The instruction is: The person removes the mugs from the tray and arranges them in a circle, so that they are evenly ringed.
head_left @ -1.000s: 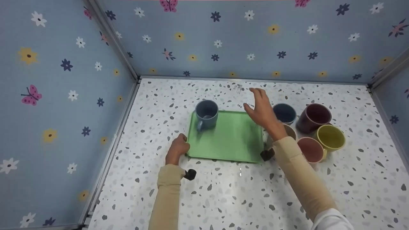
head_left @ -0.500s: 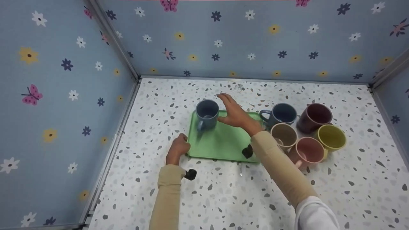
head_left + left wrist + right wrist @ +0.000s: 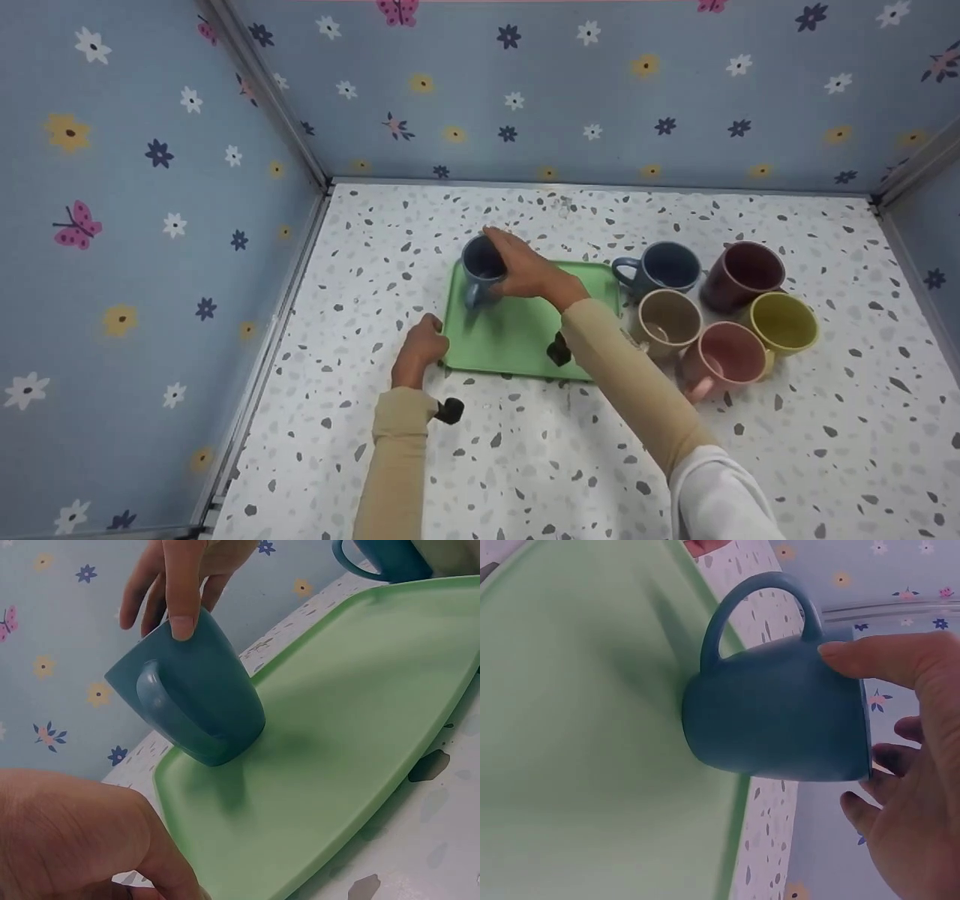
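A blue mug (image 3: 206, 697) stands upright near the far left corner of the green tray (image 3: 510, 341), its handle toward the person. My right hand (image 3: 529, 270) is around the mug's upper right side. In the right wrist view its thumb (image 3: 877, 660) lies on the outer wall near the rim, while the other fingers reach past the mouth; their exact contact is partly hidden. My left hand (image 3: 422, 343) holds the left edge of the tray, thumb by the rim and fingers curled low, partly out of sight in the left wrist view.
Right of the tray several mugs stand clustered: a dark blue one (image 3: 670, 266), a maroon one (image 3: 727, 289), a beige one (image 3: 664, 341), a pink one (image 3: 705, 371) and a yellow one (image 3: 784, 330). Flower-patterned panels (image 3: 525, 112) border the speckled table (image 3: 510, 465).
From above the tray's right side, my right hand has moved left to the blue mug and come against it. Mug, tray and left hand stay in place.
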The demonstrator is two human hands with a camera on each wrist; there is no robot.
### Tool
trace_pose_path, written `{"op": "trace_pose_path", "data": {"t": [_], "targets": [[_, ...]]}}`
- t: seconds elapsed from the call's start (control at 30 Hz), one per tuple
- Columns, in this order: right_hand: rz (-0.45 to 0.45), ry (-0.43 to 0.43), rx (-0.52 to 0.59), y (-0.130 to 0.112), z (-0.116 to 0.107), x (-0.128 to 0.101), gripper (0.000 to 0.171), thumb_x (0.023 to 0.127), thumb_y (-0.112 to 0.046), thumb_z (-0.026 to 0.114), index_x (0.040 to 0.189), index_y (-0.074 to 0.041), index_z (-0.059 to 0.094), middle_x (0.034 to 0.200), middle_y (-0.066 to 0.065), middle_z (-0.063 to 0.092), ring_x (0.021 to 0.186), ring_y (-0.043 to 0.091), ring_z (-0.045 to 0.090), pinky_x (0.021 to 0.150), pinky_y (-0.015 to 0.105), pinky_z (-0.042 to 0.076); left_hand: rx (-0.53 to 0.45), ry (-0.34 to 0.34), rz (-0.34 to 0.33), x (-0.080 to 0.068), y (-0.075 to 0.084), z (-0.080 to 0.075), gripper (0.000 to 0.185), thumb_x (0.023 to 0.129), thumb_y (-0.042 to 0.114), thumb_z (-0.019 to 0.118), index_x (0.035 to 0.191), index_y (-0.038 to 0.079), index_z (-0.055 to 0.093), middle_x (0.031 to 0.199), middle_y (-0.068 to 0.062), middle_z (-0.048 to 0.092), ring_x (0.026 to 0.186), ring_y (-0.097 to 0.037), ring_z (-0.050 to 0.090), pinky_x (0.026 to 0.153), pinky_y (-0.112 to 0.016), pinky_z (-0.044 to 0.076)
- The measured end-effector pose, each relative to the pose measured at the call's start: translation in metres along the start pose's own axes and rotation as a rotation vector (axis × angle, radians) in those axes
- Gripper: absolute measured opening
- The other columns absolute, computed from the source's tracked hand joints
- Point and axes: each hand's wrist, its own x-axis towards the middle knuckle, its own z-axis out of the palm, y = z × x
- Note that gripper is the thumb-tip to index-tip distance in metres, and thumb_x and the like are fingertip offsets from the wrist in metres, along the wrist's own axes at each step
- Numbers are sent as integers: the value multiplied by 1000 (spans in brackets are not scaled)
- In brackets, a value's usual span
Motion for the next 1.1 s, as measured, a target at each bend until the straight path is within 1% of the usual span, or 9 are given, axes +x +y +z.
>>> {"op": "trace_pose_path", "data": {"t": [0.17, 0.23, 0.3, 0.47, 0.57, 0.7, 0.8, 0.93, 1.1], "targets": [[66, 42, -53, -4, 0, 1, 102, 77, -31, 78, 154, -18, 13, 150, 18, 25, 136, 33, 28, 108, 50, 32, 8, 13, -8, 1, 0, 1, 34, 84, 4, 40, 118, 1, 45, 112, -20, 52, 95, -29, 49, 83, -40, 40], [96, 59, -62, -5, 0, 1, 106, 74, -36, 80, 154, -17, 12, 145, 20, 27, 133, 34, 31, 105, 51, 34, 12, 17, -16, 1, 1, 1, 34, 84, 5, 40, 118, 1, 46, 113, -19, 53, 97, -29, 49, 84, -40, 41], [114, 62, -62, -5, 1, 2, 109, 73, -41, 80, 154, -17, 10, 145, 20, 26, 133, 34, 31, 105, 49, 35, 14, 16, -23, 1, 1, 1, 35, 84, 5, 40, 118, 1, 46, 114, -20, 53, 99, -29, 49, 86, -41, 41], [73, 30, -42, -3, 4, 3, 106, 77, -36, 77, 154, -16, 7, 155, 16, 20, 140, 32, 25, 109, 47, 31, 16, 1, -31, 2, 1, 1, 37, 85, 6, 40, 122, 1, 45, 119, -21, 53, 102, -30, 49, 89, -43, 41], [54, 40, -63, -6, 3, 2, 103, 77, -34, 76, 154, -17, 11, 152, 14, 28, 136, 32, 33, 106, 47, 35, 12, 3, -30, 2, 1, 1, 39, 85, 6, 40, 123, 0, 45, 121, -21, 53, 104, -31, 49, 90, -43, 41], [77, 98, -146, -8, 1, -1, 103, 73, -41, 77, 153, -18, 16, 143, 18, 39, 124, 35, 45, 96, 51, 43, 3, 4, -29, 1, 1, 2, 39, 85, 5, 40, 123, 0, 45, 122, -21, 53, 105, -31, 49, 90, -43, 41], [109, 138, -180, -7, -1, -4, 104, 72, -45, 76, 153, -18, 17, 136, 21, 44, 118, 36, 49, 90, 52, 46, 4, -2, -25, 0, 1, 2, 38, 85, 5, 39, 122, 1, 45, 120, -21, 53, 102, -30, 49, 88, -42, 41], [164, 195, -159, -4, -11, -8, 103, 72, -51, 75, 152, -18, 18, 133, 23, 44, 116, 38, 50, 90, 53, 45, 12, 0, -19, 0, 0, 1, 37, 85, 5, 38, 121, 2, 45, 115, -20, 54, 94, -28, 50, 84, -40, 41], [251, 300, -142, 1, -35, -11, 102, 72, -56, 71, 151, -17, 21, 133, 24, 43, 114, 38, 51, 90, 53, 45, 22, 3, -14, 2, -1, 0, 32, 85, 6, 39, 115, 2, 46, 105, -17, 54, 87, -26, 51, 80, -38, 40]]}}
